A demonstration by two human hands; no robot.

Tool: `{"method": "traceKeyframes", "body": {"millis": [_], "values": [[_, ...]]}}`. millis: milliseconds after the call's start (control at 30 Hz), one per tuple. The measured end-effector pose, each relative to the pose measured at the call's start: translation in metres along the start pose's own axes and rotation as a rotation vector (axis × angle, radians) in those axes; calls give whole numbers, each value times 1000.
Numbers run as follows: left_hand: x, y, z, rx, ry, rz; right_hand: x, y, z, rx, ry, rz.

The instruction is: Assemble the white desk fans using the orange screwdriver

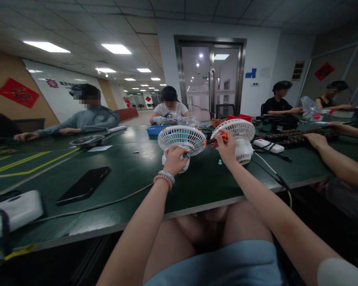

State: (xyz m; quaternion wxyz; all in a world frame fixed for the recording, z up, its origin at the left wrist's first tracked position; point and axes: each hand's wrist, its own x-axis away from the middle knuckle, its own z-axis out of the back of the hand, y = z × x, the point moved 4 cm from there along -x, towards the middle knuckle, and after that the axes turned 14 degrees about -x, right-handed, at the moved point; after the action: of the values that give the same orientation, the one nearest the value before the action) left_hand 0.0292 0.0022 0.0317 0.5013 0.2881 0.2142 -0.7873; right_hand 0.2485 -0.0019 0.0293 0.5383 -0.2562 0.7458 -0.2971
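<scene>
A white desk fan (181, 137) with a round grille stands in front of me, and my left hand (175, 159) is closed before its lower part. A small teal piece (187, 154) shows between the thumb and fingers there; its kind is unclear. My right hand (226, 149) grips a screwdriver (210, 141) with an orange and black handle, pointing left toward my left hand. Whether its tip touches anything I cannot make out. Behind my right hand is a second white fan (243, 149), its grille tilted upward. A pale teal plastic piece (220, 162) lies on the table between the fans.
On the green table (131, 155) lie a black phone (84, 184), a white device (16, 212) and a white box with a cord (268, 145). A blue tray (155, 132) stands behind the fans. A neighbour's hands (319, 139) are at right; other people sit across.
</scene>
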Motion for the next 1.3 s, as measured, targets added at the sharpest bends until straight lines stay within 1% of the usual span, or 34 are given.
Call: {"method": "traceKeyframes", "body": {"millis": [100, 200, 300, 433, 600, 733, 867, 1000, 1300], "values": [[0, 1, 0, 7, 4, 0, 5, -2, 8, -3, 38, 33], [-1, 1, -1, 19, 0, 2, 7, -3, 11, 9, 42, 49], [-1, 2, -2, 22, 7, 1, 10, -4, 12, 37, 35, 60], [-1, 2, -1, 16, 9, 1, 13, -3, 9, 59, -10, 41], [-2, 3, -1, 9, 26, -7, 13, 0, 6, 14, -39, 50], [-2, 3, -2, 7, 23, -15, 12, 2, 7, -4, -25, 85], [-3, 2, -3, -6, 12, -3, 11, 3, 9, -92, -9, 153], [-3, 3, -3, -2, 17, -7, 12, 4, 9, -155, -7, 168], [-3, 3, -2, 3, 12, -2, 13, 2, 8, -139, -3, 171]]}}
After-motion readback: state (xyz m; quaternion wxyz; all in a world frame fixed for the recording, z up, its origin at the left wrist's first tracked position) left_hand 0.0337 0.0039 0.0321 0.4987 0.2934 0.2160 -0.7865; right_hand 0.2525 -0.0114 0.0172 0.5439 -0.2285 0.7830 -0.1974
